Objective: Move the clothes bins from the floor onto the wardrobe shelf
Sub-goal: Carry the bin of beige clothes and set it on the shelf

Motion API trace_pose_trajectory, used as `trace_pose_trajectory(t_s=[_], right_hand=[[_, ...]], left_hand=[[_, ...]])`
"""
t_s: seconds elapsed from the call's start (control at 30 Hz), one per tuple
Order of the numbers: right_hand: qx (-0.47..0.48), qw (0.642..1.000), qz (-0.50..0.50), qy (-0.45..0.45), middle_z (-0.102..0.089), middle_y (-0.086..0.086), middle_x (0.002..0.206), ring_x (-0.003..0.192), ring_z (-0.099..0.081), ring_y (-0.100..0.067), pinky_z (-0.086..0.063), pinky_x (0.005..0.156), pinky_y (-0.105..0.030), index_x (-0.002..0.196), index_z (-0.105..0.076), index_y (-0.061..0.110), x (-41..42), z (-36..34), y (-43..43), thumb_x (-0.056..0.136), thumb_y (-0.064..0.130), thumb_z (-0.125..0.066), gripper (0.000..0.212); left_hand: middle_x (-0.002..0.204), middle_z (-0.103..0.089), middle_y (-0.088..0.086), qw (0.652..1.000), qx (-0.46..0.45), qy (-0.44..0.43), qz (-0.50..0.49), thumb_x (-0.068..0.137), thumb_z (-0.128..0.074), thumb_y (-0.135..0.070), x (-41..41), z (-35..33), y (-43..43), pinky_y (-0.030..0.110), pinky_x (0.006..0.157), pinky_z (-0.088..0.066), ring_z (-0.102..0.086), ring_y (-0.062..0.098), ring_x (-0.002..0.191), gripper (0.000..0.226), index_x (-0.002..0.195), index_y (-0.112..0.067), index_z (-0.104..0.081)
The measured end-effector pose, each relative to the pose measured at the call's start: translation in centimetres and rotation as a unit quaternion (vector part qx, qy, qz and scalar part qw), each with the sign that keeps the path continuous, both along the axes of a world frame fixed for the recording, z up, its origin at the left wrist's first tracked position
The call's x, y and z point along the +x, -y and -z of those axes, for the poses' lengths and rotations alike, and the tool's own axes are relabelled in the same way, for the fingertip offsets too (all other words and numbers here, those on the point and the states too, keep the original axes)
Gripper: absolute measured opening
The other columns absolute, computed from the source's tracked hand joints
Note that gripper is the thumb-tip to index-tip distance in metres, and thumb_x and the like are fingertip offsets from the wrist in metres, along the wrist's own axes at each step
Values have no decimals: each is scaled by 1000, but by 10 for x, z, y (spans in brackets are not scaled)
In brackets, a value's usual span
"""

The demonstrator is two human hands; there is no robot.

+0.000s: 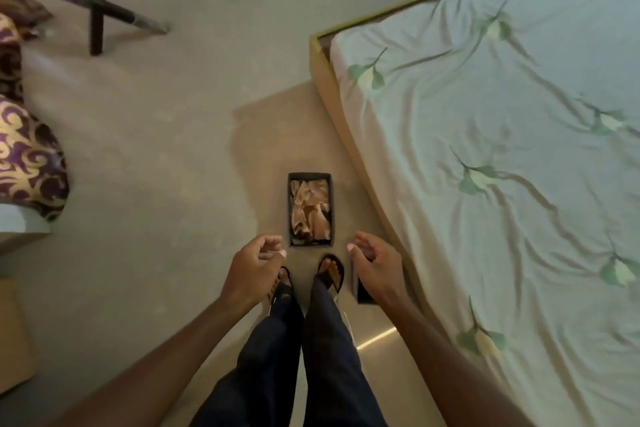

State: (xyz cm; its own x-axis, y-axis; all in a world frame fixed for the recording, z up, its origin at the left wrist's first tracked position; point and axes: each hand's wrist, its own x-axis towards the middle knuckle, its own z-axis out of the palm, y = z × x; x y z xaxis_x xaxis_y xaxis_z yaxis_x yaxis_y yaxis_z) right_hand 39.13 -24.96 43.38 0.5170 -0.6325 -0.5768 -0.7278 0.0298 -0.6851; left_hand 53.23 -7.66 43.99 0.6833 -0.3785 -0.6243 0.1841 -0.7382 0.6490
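Both my left hand and right hand hang loosely curled and empty above the clothes bin on the floor beside the bed. I judge the pickup not yet begun; next I'd bend and grip its two long sides.

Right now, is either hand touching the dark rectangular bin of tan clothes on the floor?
Apart. The head view shows floor between the bin and both hands, left and right.
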Motion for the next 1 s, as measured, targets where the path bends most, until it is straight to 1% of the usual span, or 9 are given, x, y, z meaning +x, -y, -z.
trace_pose_trajectory(t_s=[0.13,0.23,0.43,0.5,0.57,0.63,0.73,0.83,1.0], right_hand=[[30,994,-76,-70,-64,16,94,87,-60,3,-48,77,-17,128,-59,18,35,106,27,90,29,-61,40],[30,980,-151,-126,-66,3,121,108,-61,-10,-50,95,-33,131,-55,21,47,191,45,89,36,-60,45],[13,969,-204,-142,-61,-5,130,114,-60,-19,-47,97,-30,133,-55,19,69,364,68,88,33,-61,47],[1,969,-208,-133,-60,-4,131,114,-59,-20,-49,96,-32,133,-56,22,76,413,70,87,33,-62,47],[-7,966,-219,-138,-56,-4,132,115,-56,-21,-47,95,-30,135,-53,26,82,460,68,89,34,-60,47],[-18,963,-226,-148,-56,-6,131,115,-56,-24,-44,92,-27,136,-52,24,85,495,65,92,27,-57,45],[-53,962,-224,-146,-60,-12,128,113,-58,-31,-48,91,-33,135,-53,18,84,518,61,93,13,-50,43],[-65,968,-181,-161,-63,-15,124,109,-59,-36,-51,92,-42,132,-56,16,82,505,58,93,7,-47,41],[-26,972,-167,-166,-64,-13,122,107,-61,-29,-49,91,-33,136,-50,18,55,425,50,94,12,-47,43]], left_hand=[[105,-65,-9,997,61,-39,-7,88,-62,-27,20,105,18,20,75,-46,-62,7,96,26,114,-25,-62],[117,-64,-5,993,105,-53,7,87,-60,-30,31,191,30,32,91,-49,-61,15,106,33,119,-23,-60],[133,-55,1,987,143,-36,56,88,-60,-28,51,370,49,33,101,-42,-52,19,121,40,128,-21,-56],[126,-58,2,987,142,-15,76,88,-61,-25,59,416,56,27,92,-44,-55,15,111,35,123,-19,-61],[110,-63,0,987,133,-22,82,89,-62,-24,66,460,63,17,72,-44,-57,9,86,27,115,-18,-65],[101,-65,0,984,149,-44,90,91,-59,-32,70,497,68,19,63,-42,-57,11,77,25,111,-18,-66],[96,-68,2,977,173,-35,123,90,-56,-41,73,523,68,29,67,-43,-63,22,86,29,103,-18,-67],[103,-69,7,975,159,0,159,93,-54,-39,69,508,65,34,73,-50,-64,28,93,32,112,-17,-65],[111,-67,10,950,160,-20,266,94,-51,-37,68,423,64,34,73,-50,-64,30,93,35,121,-15,-59]])
